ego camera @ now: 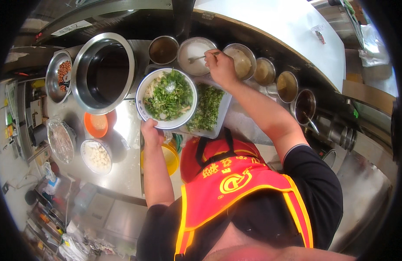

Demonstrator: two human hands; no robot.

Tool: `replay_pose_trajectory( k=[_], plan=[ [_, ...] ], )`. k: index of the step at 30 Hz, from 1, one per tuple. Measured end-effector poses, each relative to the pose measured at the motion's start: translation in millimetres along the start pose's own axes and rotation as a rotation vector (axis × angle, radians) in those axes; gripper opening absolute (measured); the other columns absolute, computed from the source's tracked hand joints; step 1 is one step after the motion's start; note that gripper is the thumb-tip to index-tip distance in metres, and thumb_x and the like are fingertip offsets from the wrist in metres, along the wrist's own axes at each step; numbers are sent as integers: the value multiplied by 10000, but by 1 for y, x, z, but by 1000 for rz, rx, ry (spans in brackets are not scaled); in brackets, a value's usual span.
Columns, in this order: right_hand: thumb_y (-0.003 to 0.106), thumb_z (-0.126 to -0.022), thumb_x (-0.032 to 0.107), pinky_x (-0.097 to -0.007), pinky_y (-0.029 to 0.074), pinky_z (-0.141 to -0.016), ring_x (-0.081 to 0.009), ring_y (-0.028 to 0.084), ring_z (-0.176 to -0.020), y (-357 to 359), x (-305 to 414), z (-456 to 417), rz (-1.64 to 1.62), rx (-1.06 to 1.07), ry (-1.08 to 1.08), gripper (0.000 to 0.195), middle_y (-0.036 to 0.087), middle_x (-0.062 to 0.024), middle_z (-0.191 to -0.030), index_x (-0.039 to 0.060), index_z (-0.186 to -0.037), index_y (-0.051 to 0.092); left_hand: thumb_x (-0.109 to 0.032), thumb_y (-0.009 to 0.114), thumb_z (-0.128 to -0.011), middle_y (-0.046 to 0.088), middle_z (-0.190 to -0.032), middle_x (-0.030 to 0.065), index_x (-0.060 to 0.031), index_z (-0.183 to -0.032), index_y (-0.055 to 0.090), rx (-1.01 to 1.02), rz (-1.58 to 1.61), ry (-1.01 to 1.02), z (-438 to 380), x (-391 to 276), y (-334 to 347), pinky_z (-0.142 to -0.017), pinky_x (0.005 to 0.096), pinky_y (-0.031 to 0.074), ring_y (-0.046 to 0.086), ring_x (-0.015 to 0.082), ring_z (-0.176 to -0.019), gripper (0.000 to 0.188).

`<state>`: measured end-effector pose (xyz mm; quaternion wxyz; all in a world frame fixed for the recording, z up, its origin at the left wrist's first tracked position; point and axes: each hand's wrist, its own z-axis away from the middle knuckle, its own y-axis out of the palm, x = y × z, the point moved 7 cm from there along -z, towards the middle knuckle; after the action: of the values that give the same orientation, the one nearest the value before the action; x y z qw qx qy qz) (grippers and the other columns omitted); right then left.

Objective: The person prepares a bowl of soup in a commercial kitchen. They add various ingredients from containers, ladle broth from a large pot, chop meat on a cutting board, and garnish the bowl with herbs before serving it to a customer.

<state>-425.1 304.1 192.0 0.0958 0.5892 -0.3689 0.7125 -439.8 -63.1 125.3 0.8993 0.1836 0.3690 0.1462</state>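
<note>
My left hand [152, 133] grips the near rim of a white bowl [140, 94] with a blue edge. Chopped green herbs [171, 101] fill much of the bowl, with pale strips at one side and a small heap of white powder [170, 86] on top. In my right hand [220, 67] is a small metal spoon [197, 59]. Its tip is over a steel bowl of white granular seasoning [197, 49]. Beneath and right of the white bowl, a clear plastic tub [217, 125] holds more chopped greens.
Left stands a large steel pot of dark liquid [108, 71], beside a steel bowl with peanuts [63, 75]. An orange bowl [95, 124] and a bowl of white cubes [98, 156] sit nearer. Rightward run several steel seasoning bowls [241, 62]; one [305, 102] holds dark sauce and a spoon.
</note>
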Motion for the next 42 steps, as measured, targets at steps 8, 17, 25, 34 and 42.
replay_pose_trajectory(
  k=[8,17,25,34,42],
  plan=[
    [627,-1055,211,-367,613,-740,-234,792,-789,5,-6,-4,-57,27,78,242,790,-153,-902,-1,-1094,735,-8,492,-734,657,-1228,202,89,-1376,508,-4,0,-22,0,0,-2,-1019,523,572,675,386,-1119,650],
    [633,-1071,159,-300,593,-712,-141,717,-745,14,-12,-8,-122,69,122,207,756,-96,-847,-25,-1075,728,-8,491,-726,656,-1271,208,83,-1406,501,-7,-10,-9,2,-3,2,-1040,526,571,673,395,-1154,687],
    [645,-1062,122,-299,586,-696,-151,705,-727,8,-18,-6,-241,28,206,172,742,-100,-861,-36,-1072,713,-3,489,-720,638,-1324,218,91,-1457,467,15,14,-8,-2,-2,-2,-1097,524,538,643,400,-1225,743],
    [648,-1057,138,-293,592,-714,-115,699,-755,-9,5,14,-269,-7,44,187,749,-77,-846,-33,-1048,723,-5,500,-720,643,-1244,191,85,-1402,487,-49,-1,11,-7,-12,10,-1078,517,532,647,379,-1162,687],
    [649,-1071,228,-351,578,-741,-177,722,-784,-89,-4,40,-103,-256,-48,240,761,-111,-861,19,-1118,759,11,484,-712,639,-1270,188,69,-1443,475,43,-136,29,9,-23,39,-1047,510,562,656,364,-1166,733]
  ],
)
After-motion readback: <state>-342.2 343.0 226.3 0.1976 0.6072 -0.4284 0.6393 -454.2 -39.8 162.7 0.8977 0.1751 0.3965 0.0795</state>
